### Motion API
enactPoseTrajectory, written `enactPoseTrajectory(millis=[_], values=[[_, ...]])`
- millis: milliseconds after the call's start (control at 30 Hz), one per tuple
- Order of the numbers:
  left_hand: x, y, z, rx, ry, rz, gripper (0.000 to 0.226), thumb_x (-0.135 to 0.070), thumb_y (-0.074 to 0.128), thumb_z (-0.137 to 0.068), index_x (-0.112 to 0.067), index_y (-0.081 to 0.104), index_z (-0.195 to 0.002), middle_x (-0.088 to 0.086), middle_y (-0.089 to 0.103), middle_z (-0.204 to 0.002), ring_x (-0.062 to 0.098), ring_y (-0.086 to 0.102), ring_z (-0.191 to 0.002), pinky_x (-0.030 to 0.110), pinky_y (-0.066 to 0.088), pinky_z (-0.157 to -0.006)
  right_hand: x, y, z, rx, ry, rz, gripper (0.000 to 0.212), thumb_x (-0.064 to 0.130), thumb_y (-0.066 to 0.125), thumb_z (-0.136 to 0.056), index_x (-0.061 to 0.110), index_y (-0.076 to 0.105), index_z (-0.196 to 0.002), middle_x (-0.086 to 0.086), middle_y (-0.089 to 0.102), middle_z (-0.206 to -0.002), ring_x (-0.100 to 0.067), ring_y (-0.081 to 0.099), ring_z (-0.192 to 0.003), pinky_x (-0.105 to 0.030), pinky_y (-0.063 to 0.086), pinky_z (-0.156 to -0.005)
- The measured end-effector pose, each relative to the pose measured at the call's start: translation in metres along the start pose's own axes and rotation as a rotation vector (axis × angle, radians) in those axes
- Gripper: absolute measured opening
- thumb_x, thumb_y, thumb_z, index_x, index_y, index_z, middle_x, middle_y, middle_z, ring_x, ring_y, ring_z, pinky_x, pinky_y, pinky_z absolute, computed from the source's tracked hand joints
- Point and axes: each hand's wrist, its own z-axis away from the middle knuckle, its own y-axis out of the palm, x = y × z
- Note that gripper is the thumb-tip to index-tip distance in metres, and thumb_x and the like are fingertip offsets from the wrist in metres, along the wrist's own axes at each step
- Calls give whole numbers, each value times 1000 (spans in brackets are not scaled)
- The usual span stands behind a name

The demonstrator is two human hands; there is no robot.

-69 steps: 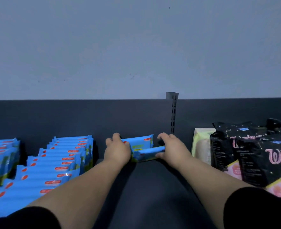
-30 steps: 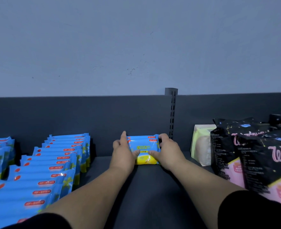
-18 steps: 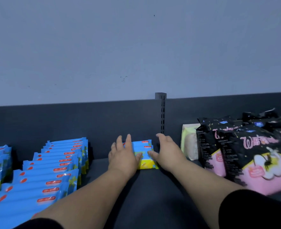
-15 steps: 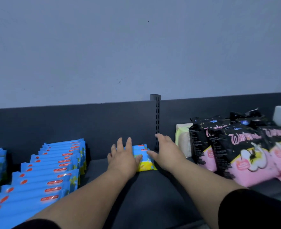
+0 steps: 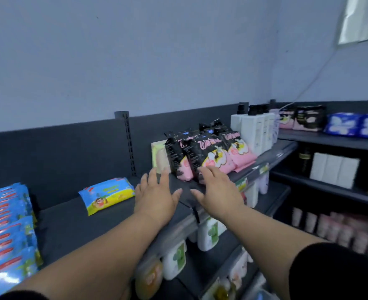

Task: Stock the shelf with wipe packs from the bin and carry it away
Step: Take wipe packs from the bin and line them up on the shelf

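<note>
A blue and yellow wipe pack (image 5: 107, 194) leans against the back panel of the dark shelf (image 5: 74, 224). My left hand (image 5: 157, 195) hovers over the shelf to the right of that pack, fingers straight, holding nothing. A little further right, my right hand (image 5: 218, 188) is spread flat above the shelf's front edge, also empty. Rows of blue wipe packs (image 5: 6, 230) with red labels fill the shelf's left end. The bin is out of view.
Black and pink packs (image 5: 209, 156) stand just behind my right hand, with a pale green pack (image 5: 158, 154) beside them. White bottles (image 5: 255, 131) stand further right. Lower shelves hold bottles (image 5: 174, 258). A second shelving unit (image 5: 330, 144) fills the right corner.
Both hands let go of the wipe pack and drew back to the right, opening flat. The pack stays leaning at the shelf's back. My view swung right, bringing the corner shelves in.
</note>
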Motion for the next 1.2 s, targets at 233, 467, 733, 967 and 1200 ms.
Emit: enactPoseTrajectory(millis=[233,467,733,967,1200], values=[[-111,28,31,118,233,64,73,-57,34,-95,-25,3,-152,5,2,-159,30,4,-145,43,11,-117,-91,-41,80,8,222,107,64,51,54,-89,24,32,-144,3,35,-146,-20,36,-133,-36,37,-105],[-237,78,74,250,396,77,71,-57,31,-96,-25,1,-152,5,0,-160,29,2,-146,44,10,-118,-202,-76,170,46,437,196,69,53,53,-89,26,27,-148,0,30,-151,-22,31,-137,-40,32,-110],[-353,166,129,370,465,77,69,-55,33,-96,-25,7,-152,6,3,-159,31,6,-145,44,10,-116,-327,-84,269,181,608,249,68,56,48,-91,28,23,-148,-1,24,-156,-22,20,-144,-44,22,-116],[-381,251,170,524,455,29,70,-54,34,-97,-24,5,-152,6,3,-159,29,6,-145,43,11,-117,-388,-37,332,365,691,180,69,55,46,-92,28,20,-150,-2,20,-157,-23,21,-143,-42,20,-117],[-340,344,206,680,401,-18,70,-53,34,-97,-22,4,-152,8,0,-159,30,6,-146,45,13,-118,-403,50,383,560,729,97,67,55,45,-92,31,19,-150,-1,18,-158,-20,19,-144,-39,18,-117]])
